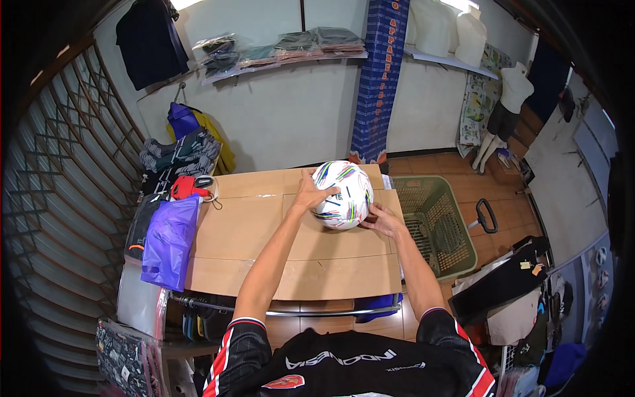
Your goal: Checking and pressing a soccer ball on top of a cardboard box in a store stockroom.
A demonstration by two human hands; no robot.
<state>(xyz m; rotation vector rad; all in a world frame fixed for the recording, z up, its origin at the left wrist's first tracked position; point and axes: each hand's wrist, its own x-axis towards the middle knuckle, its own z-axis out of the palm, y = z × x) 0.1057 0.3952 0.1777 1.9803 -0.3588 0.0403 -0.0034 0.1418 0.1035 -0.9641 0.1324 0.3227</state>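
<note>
A white football with coloured streaks and some writing is held between my two hands, over the far right part of a cardboard-covered table. My left hand grips its left side, with the thumb lying across the front panel. Low on the ball's right side, the fingers of my right hand press against it, partly hidden by the ball. Whether the ball's underside touches the cardboard, I cannot tell.
Left on the table lie a purple plastic bag, a red tape dispenser and folded clothes. Right of it stands a green plastic basket. A metal rail runs along the near edge. A white mannequin stands at the back right.
</note>
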